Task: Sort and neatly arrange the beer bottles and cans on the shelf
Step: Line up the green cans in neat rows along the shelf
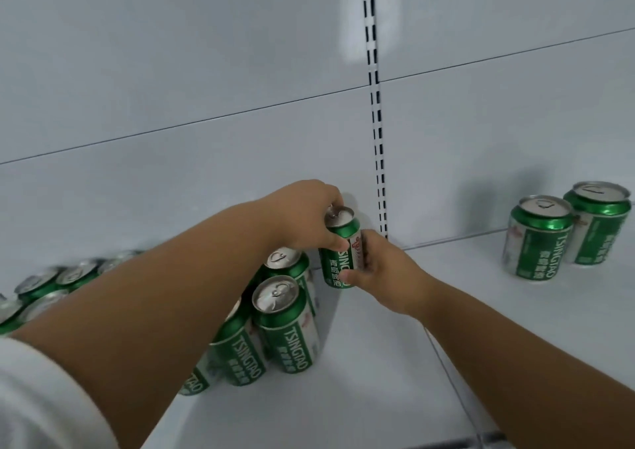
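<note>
A green Tsingtao beer can (pixel 338 242) stands tilted near the back wall of the white shelf (pixel 378 362). My left hand (pixel 305 218) grips its top rim from the left. My right hand (pixel 385 270) holds its lower side from the right. Left of it, a block of matching green cans (pixel 281 325) stands upright in rows, partly hidden under my left forearm. More cans (pixel 44 283) stretch along the far left, blurred. Two separate green cans (pixel 539 239) (pixel 599 222) stand upright at the back right.
A slotted upright rail (pixel 376 122) runs down the white back panel just behind the held can. A seam (pixel 446 362) divides the shelf into left and right boards. The shelf's front edge (pixel 494 438) lies at the bottom.
</note>
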Demonstrator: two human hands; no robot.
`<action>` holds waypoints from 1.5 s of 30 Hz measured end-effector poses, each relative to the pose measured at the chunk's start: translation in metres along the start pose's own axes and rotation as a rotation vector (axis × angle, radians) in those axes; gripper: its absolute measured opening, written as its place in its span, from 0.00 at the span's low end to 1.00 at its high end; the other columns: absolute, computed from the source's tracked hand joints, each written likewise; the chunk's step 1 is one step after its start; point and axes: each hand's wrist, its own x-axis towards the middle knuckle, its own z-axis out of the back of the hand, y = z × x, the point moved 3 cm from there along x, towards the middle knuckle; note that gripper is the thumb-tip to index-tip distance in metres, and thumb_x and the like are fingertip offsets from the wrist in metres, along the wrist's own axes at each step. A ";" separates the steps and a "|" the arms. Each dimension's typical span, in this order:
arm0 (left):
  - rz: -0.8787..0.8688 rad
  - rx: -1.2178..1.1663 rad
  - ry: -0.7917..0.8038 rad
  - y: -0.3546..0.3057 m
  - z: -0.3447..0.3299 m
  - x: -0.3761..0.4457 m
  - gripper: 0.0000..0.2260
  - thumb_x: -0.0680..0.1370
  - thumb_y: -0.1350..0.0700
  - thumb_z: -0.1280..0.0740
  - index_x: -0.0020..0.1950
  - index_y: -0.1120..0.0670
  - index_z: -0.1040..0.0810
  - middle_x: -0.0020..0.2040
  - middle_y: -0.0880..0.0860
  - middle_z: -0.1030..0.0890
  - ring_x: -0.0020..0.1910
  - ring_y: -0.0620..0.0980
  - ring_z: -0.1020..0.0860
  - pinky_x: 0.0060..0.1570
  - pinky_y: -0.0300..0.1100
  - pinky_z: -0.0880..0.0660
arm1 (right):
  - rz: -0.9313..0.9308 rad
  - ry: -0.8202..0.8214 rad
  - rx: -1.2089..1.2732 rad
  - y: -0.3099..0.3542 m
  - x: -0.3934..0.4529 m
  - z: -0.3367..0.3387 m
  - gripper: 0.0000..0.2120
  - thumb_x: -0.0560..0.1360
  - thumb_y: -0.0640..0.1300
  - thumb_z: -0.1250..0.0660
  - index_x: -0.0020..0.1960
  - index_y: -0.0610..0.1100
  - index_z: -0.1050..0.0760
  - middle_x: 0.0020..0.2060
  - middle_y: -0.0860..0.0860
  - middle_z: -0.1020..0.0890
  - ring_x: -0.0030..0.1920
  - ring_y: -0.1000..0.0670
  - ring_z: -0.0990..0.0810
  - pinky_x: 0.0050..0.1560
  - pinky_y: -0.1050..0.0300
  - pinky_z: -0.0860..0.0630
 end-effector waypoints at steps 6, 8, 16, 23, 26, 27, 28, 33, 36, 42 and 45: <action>-0.033 0.233 -0.053 0.016 -0.009 0.005 0.26 0.69 0.33 0.31 0.57 0.51 0.23 0.49 0.50 0.21 0.49 0.53 0.23 0.52 0.51 0.24 | -0.035 0.036 0.025 -0.004 0.013 -0.015 0.19 0.72 0.45 0.26 0.60 0.51 0.26 0.53 0.52 0.17 0.55 0.49 0.18 0.61 0.44 0.23; -0.049 0.287 -0.067 0.020 -0.014 0.008 0.26 0.69 0.32 0.32 0.54 0.51 0.23 0.48 0.50 0.21 0.49 0.54 0.24 0.50 0.49 0.25 | -0.050 0.006 -0.009 -0.004 0.016 -0.020 0.17 0.73 0.43 0.26 0.60 0.49 0.26 0.53 0.50 0.17 0.55 0.47 0.18 0.61 0.43 0.24; -0.045 0.419 -0.149 0.026 -0.023 0.019 0.25 0.68 0.27 0.36 0.39 0.49 0.34 0.38 0.47 0.30 0.39 0.50 0.31 0.41 0.45 0.35 | 0.051 -0.122 -0.610 -0.008 0.015 -0.033 0.25 0.77 0.53 0.34 0.70 0.45 0.33 0.62 0.46 0.25 0.62 0.45 0.26 0.61 0.51 0.29; 0.017 0.565 -0.056 0.008 -0.017 0.024 0.27 0.69 0.25 0.38 0.35 0.50 0.30 0.34 0.48 0.26 0.31 0.47 0.30 0.28 0.41 0.41 | 0.006 -0.176 -0.872 -0.022 0.011 -0.046 0.36 0.79 0.61 0.44 0.78 0.40 0.48 0.72 0.43 0.33 0.70 0.44 0.33 0.70 0.50 0.37; 0.020 0.618 -0.066 0.001 -0.016 0.022 0.27 0.70 0.27 0.37 0.35 0.51 0.31 0.35 0.48 0.27 0.32 0.48 0.31 0.30 0.43 0.41 | -0.003 -0.172 -0.915 -0.022 0.011 -0.046 0.38 0.79 0.63 0.47 0.78 0.39 0.49 0.71 0.42 0.33 0.70 0.43 0.34 0.71 0.50 0.37; 0.014 0.635 -0.074 0.000 -0.016 0.022 0.26 0.71 0.28 0.37 0.35 0.51 0.32 0.35 0.48 0.28 0.32 0.48 0.33 0.33 0.44 0.40 | -0.005 -0.160 -0.926 -0.021 0.011 -0.046 0.38 0.79 0.64 0.48 0.78 0.39 0.50 0.72 0.42 0.34 0.71 0.43 0.35 0.72 0.50 0.38; 0.006 0.648 -0.083 -0.002 -0.017 0.020 0.25 0.72 0.29 0.36 0.36 0.51 0.32 0.36 0.48 0.29 0.33 0.48 0.34 0.36 0.45 0.39 | -0.005 -0.145 -0.941 -0.019 0.009 -0.045 0.38 0.80 0.64 0.49 0.79 0.39 0.51 0.73 0.41 0.36 0.73 0.43 0.37 0.73 0.50 0.40; -0.118 0.563 -0.211 -0.020 -0.013 0.017 0.22 0.75 0.34 0.36 0.54 0.51 0.28 0.47 0.51 0.26 0.45 0.52 0.30 0.44 0.46 0.37 | -0.009 -0.170 -0.967 -0.004 -0.020 -0.009 0.34 0.82 0.58 0.48 0.79 0.39 0.52 0.76 0.42 0.39 0.75 0.43 0.41 0.74 0.51 0.43; -0.245 0.383 -0.223 -0.046 -0.012 0.021 0.18 0.79 0.40 0.38 0.59 0.53 0.28 0.54 0.53 0.24 0.52 0.54 0.26 0.46 0.46 0.34 | -0.013 -0.230 -0.962 0.002 -0.052 0.030 0.28 0.83 0.54 0.49 0.79 0.42 0.47 0.74 0.45 0.35 0.72 0.44 0.35 0.71 0.51 0.37; -0.329 -0.026 -0.249 -0.118 -0.015 0.040 0.12 0.79 0.44 0.37 0.58 0.49 0.27 0.53 0.48 0.22 0.49 0.49 0.24 0.49 0.45 0.26 | 0.013 -0.442 -1.013 -0.011 -0.115 0.100 0.21 0.80 0.54 0.39 0.68 0.45 0.26 0.58 0.48 0.20 0.57 0.45 0.23 0.58 0.48 0.27; -0.333 -0.155 -0.238 -0.165 -0.025 0.062 0.20 0.78 0.43 0.35 0.66 0.49 0.29 0.60 0.49 0.24 0.55 0.50 0.25 0.55 0.46 0.27 | -0.004 -0.645 -0.919 -0.028 -0.132 0.131 0.13 0.75 0.50 0.31 0.53 0.42 0.20 0.46 0.46 0.19 0.47 0.43 0.21 0.48 0.49 0.26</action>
